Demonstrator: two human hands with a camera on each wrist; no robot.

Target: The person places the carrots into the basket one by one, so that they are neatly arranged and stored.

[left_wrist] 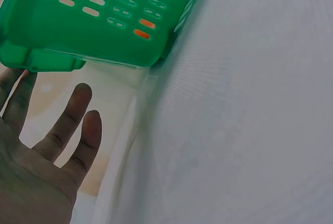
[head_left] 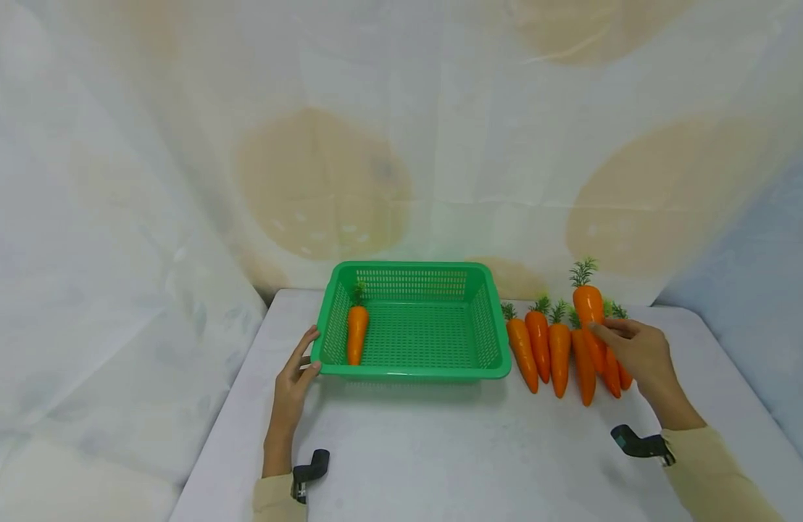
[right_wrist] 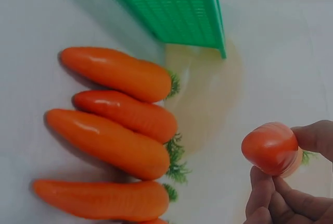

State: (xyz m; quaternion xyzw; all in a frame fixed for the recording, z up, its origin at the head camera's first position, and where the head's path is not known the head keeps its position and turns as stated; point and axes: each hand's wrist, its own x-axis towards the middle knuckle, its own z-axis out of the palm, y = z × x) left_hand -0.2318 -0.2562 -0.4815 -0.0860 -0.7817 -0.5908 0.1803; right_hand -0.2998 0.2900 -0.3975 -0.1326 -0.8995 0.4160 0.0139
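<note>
A green plastic basket with slotted walls stands on the table, one carrot lying along its left inside. My left hand holds the basket's front left corner, thumb and fingertips at the rim; in the left wrist view two fingers stretch out free below it. Between thumb and fingertips, my right hand pinches an orange carrot with a green leafy top, raised over the row. Several more carrots lie side by side right of the basket, tips toward me; the hand and held carrot partly hide the rightmost ones.
The white table reaches back to a pale curtain with tan round patches. A bluish-white cloth hangs on the right side. Black wrist mounts are strapped at both sleeves.
</note>
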